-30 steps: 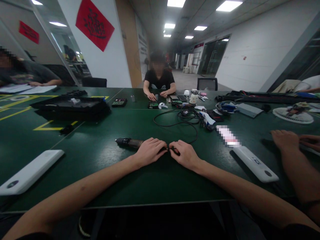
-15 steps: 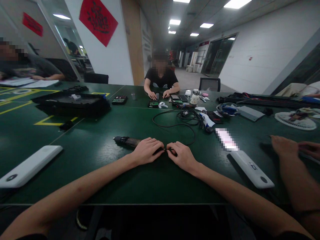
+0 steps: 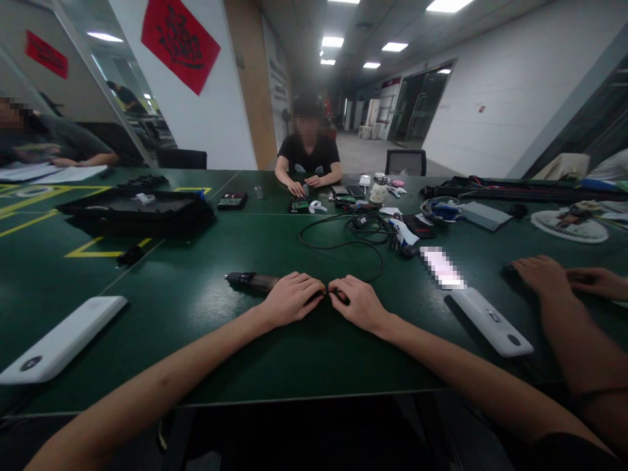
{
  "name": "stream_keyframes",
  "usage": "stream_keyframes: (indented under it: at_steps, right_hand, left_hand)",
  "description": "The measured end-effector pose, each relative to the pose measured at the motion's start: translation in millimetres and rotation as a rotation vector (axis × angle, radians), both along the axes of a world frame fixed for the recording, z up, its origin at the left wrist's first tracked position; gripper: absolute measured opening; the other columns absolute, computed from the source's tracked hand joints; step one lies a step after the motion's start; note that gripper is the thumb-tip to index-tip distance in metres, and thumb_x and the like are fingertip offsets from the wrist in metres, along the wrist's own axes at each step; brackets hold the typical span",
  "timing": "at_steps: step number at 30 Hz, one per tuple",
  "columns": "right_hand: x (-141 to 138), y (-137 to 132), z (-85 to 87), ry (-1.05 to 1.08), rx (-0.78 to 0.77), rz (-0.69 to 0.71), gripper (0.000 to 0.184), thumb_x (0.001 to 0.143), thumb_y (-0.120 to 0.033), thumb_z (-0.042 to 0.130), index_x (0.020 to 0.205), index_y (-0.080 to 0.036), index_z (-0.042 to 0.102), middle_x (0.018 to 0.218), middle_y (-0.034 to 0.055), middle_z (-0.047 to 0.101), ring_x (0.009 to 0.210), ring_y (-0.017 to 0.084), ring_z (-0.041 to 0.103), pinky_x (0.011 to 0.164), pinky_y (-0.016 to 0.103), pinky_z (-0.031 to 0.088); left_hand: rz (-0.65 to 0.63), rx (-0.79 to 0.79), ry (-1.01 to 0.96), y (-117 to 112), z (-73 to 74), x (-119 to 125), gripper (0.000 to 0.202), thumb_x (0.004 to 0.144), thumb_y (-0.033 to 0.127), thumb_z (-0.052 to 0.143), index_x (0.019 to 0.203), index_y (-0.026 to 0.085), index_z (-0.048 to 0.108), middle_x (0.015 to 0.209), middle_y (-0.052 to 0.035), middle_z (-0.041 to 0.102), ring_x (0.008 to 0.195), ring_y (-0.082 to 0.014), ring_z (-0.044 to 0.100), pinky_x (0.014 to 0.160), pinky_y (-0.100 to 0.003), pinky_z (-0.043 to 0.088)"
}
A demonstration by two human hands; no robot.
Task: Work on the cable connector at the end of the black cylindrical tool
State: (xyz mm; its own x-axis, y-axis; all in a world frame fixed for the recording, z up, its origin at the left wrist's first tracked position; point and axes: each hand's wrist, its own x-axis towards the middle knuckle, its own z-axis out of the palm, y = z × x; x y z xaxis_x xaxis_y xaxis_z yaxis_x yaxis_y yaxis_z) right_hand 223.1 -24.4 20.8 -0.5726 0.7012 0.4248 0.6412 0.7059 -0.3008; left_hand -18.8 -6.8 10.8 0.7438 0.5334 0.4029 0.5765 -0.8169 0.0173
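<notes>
Table, green, carries a dark handheld tool lying on its side: black tray beyond it to the left, white slab well off to its right, black cable looped beyond and right of it. Left hand is curled over the tool's rear end; right hand, just past that end, pinches a small dark part. Hands almost touch; part could be the cable's end, too small and shadowed to confirm.
</notes>
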Motion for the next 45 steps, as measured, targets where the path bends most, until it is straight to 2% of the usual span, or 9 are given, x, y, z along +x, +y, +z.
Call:
stream_keyframes:
  at_steps: [4, 13, 28, 36, 41, 45]
  right_hand:
    - [-0.5, 0.5, 1.7, 0.0, -0.01, 0.0, 0.009, 0.097, -0.02, 0.062, 0.105, -0.023, 0.063, 0.082, 0.002, 0.061, 0.082, 0.02, 0.055, 0.076, 0.031, 0.045]
    - [1.1, 4.6, -1.8, 0.005, -0.004, -0.001, 0.008, 0.099, -0.021, 0.061, 0.106, -0.021, 0.064, 0.085, 0.0036, 0.065, 0.081, 0.02, 0.057, 0.078, 0.032, 0.046]
    - [4.5, 12.3, -4.5, 0.003, -0.059, 0.024, 0.011, 0.101, -0.02, 0.058, 0.111, -0.02, 0.064, 0.095, 0.0066, 0.068, 0.087, 0.022, 0.06, 0.081, 0.035, 0.048]
    - [0.4, 10.8, -6.0, -0.029, -0.032, -0.003, 0.009, 0.101, -0.022, 0.058, 0.108, -0.019, 0.063, 0.094, 0.0068, 0.068, 0.088, 0.022, 0.06, 0.081, 0.036, 0.047]
    - [0.1, 8.9, -6.8, -0.021, -0.015, 0.012, 0.008, 0.1, -0.021, 0.058, 0.107, -0.021, 0.063, 0.093, 0.0056, 0.067, 0.085, 0.021, 0.058, 0.079, 0.034, 0.046]
    - [-0.7, 5.2, -7.5, -0.003, -0.001, 0.009, 0.007, 0.098, -0.021, 0.062, 0.105, -0.021, 0.063, 0.088, 0.0039, 0.064, 0.083, 0.02, 0.057, 0.076, 0.031, 0.045]
  left_hand:
    - [0.004, 0.006, -0.005, 0.2, 1.3, 0.9, 0.023, 0.105, 0.037, 0.048, 0.116, 0.022, 0.061, 0.113, -0.0062, 0.072, 0.103, -0.0216, 0.066, 0.088, -0.038, 0.046]
    - [-0.008, -0.004, -0.008, 3.7, 0.4, 1.4, 0.024, 0.105, 0.033, 0.048, 0.122, 0.022, 0.061, 0.116, -0.005, 0.072, 0.105, -0.0213, 0.066, 0.087, -0.038, 0.046]
    - [0.025, -0.047, -0.052, 7.0, -1.9, 4.1, 0.02, 0.105, 0.035, 0.052, 0.116, 0.021, 0.062, 0.112, -0.0034, 0.073, 0.102, -0.0196, 0.067, 0.085, -0.036, 0.047]
    - [-0.02, -0.014, -0.051, 6.0, 0.5, 2.5, 0.021, 0.105, 0.032, 0.051, 0.119, 0.022, 0.063, 0.119, -0.0045, 0.072, 0.107, -0.0198, 0.066, 0.089, -0.035, 0.047]
    - [0.042, -0.021, -0.053, 5.6, -3.4, 2.9, 0.021, 0.105, 0.038, 0.051, 0.112, 0.021, 0.063, 0.11, -0.0035, 0.073, 0.101, -0.0199, 0.067, 0.086, -0.036, 0.046]
    - [0.011, 0.01, -0.031, 2.0, -4.5, -0.2, 0.023, 0.104, 0.038, 0.051, 0.118, 0.022, 0.062, 0.113, -0.0041, 0.073, 0.103, -0.021, 0.067, 0.088, -0.037, 0.046]
